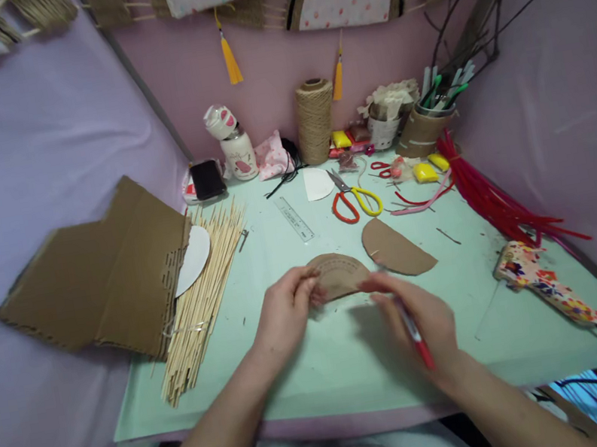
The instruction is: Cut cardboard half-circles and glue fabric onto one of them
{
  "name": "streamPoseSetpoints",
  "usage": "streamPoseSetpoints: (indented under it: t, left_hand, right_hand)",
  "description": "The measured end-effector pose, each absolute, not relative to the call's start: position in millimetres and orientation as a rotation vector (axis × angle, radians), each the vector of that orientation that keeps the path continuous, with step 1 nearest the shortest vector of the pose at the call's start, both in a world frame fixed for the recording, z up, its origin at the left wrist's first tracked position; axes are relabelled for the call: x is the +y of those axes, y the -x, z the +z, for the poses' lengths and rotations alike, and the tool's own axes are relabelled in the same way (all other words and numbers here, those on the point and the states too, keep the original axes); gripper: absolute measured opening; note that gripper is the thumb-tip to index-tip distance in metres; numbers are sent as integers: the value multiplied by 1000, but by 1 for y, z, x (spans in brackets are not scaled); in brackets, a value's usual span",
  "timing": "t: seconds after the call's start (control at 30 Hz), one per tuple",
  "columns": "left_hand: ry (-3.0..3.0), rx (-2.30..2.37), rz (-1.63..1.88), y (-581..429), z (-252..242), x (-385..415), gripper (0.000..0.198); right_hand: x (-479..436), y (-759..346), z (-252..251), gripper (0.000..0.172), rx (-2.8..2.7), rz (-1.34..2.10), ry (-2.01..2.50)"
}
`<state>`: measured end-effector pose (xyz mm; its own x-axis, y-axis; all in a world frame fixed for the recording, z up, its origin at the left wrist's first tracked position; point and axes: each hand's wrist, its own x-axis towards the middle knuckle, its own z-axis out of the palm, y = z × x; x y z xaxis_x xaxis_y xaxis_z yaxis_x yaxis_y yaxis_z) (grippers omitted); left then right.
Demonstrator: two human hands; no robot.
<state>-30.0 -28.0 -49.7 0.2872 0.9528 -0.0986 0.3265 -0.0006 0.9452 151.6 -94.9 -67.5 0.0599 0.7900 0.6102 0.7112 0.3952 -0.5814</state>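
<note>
Now left hand [284,310] holds cardboard [341,279], right hand [428,316] a pen [421,349].

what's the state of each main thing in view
left hand: pinching marked half-disc
right hand: holding pen
pen: tilted
marked half-disc: held at its left end
loose half-disc: lying flat
scissors: handles apart
glue gun: lying down
twine spool: upright
bottle: upright
ruler: lying flat
sticks: lying bundled
cardboard sheet: creased

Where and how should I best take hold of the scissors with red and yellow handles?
Likely best by the red loop and yellow loop of the scissors, coming from the near side: they lie flat, with both loops nearer and the blades pointing away and left.
</note>
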Motion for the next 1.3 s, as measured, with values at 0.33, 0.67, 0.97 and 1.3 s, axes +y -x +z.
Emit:
streamPoseSetpoints:
  t: [0.33, 0.67, 0.97, 1.3]
  left_hand:
    - [-1869, 1374, 696, 12, -74, -2, 26]
    - [-2141, 1383, 601, 18, -66, -1, 26]
    - [-2333, 1160, 305, 27, -75, -3, 89]
    - [-2295, 1141, 378, 28, -71, -4, 81]
  right_hand:
    - [-39, -185, -84, 31, -1968, 669, 1384]
    - [-45, -187, -85, 22, -1990, 563, 1482]
    - [-50, -190, -80, 20, -2040, 585, 1508]
    - [-46, -184, -82, 13, -2046, 657, 1464]
